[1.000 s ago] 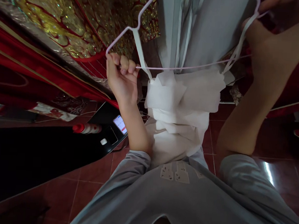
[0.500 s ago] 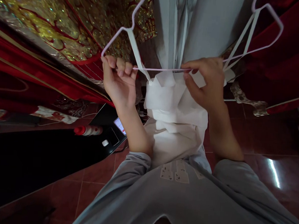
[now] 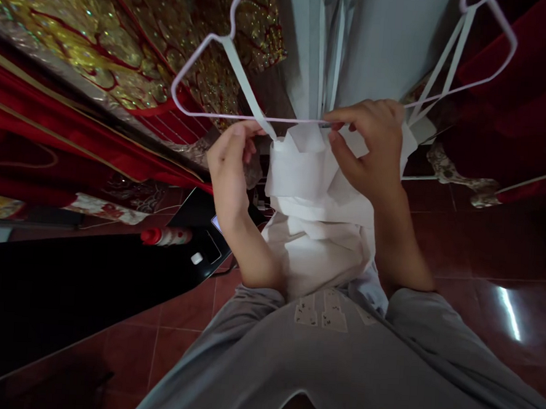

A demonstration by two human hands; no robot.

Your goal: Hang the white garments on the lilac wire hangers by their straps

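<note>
From head height, the white garment [image 3: 293,178] hangs by straps [image 3: 243,81] from the pink hanger [image 3: 290,120]. The left hand [image 3: 232,159], half-curled, meets one strap; the right hand [image 3: 373,146] nearly pinches the hanger; either's grip I can't tell. Probably adjusting straps; next needs steady fingers.

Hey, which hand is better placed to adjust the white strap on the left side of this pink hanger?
Probably the left hand: its fingers are right by the lower end of the white strap, while the right hand is farther from it, at the bottom bar of the pink hanger.
</note>
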